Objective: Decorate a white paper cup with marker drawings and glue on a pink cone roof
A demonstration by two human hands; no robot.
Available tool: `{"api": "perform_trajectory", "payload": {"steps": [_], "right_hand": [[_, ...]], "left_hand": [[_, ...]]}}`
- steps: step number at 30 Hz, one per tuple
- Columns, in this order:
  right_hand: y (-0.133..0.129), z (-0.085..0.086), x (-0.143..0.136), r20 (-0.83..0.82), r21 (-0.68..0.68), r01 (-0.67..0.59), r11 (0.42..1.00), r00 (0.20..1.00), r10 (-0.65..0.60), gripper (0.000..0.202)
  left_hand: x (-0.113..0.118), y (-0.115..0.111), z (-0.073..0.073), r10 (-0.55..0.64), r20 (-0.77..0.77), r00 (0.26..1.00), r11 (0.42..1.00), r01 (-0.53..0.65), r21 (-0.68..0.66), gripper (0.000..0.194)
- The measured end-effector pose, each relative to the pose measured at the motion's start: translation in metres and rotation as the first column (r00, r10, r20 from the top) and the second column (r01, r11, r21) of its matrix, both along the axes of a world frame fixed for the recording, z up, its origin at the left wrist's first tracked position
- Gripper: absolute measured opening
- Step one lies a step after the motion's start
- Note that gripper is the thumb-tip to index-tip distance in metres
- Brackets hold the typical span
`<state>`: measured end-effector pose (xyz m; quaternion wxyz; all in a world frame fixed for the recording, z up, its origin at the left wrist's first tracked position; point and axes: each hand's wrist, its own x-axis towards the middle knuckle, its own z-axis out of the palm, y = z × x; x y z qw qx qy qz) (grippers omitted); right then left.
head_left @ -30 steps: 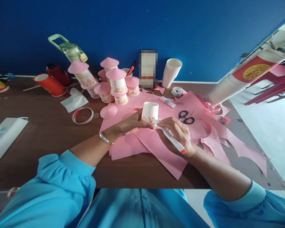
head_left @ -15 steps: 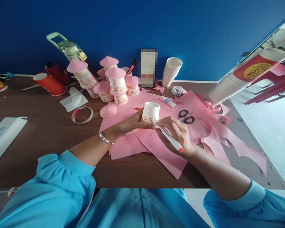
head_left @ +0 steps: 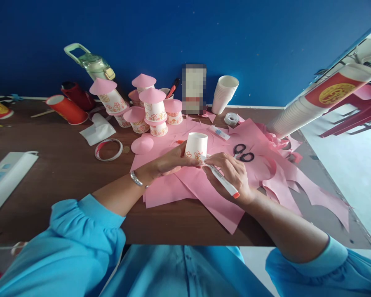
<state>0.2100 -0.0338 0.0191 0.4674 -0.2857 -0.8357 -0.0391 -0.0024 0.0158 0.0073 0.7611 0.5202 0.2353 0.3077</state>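
My left hand (head_left: 174, 159) is closed around a white paper cup (head_left: 197, 143), tilted a little, with orange flower drawings near its lower rim. In my right hand (head_left: 230, 173) is a white marker (head_left: 221, 180) with an orange end, its tip against the cup's drawn band. Both hands are over sheets of pink paper (head_left: 160, 187). Beyond them stand several decorated cups (head_left: 155, 110) with pink cone roofs, some stacked in two tiers. A loose pink cone (head_left: 142, 145) lies left of the held cup.
Black-handled scissors (head_left: 243, 152), a glue tube (head_left: 219, 132) and a tape roll (head_left: 231, 119) lie to the right. Stacked white cups (head_left: 225, 94) stand near the blue wall. A long cup stack (head_left: 315, 105) leans at right. Another tape roll (head_left: 109, 149) sits at left, before a bottle (head_left: 94, 64).
The marker tip has shifted slightly along the cup's drawn band, where the orange marks look a little fuller. The whole view has moved a few pixels; both grips are unchanged.
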Motion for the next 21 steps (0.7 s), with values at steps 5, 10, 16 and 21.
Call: {"api": "perform_trajectory", "payload": {"steps": [5,10,16,21], "right_hand": [[-0.001,0.001,0.0,-0.001,0.011,-0.011,1.0,1.0,0.011,0.023],[-0.002,0.003,0.002,-0.035,0.029,-0.04,0.999,0.999,0.041,0.024],[0.0,0.003,0.003,-0.046,0.03,-0.039,0.999,0.998,0.04,0.028],[-0.001,-0.002,0.002,-0.028,-0.007,-0.056,0.998,0.998,0.056,0.028]], "left_hand": [[-0.002,0.0,-0.004,-0.001,0.012,1.0,1.0,0.001,-0.001,0.041],[-0.005,0.001,-0.008,0.028,0.044,0.999,0.999,-0.026,-0.043,0.041],[-0.006,0.007,-0.017,0.053,0.13,0.99,0.996,-0.044,-0.073,0.044],[-0.005,0.007,-0.017,0.037,0.193,0.98,0.998,-0.028,-0.05,0.037]]}}
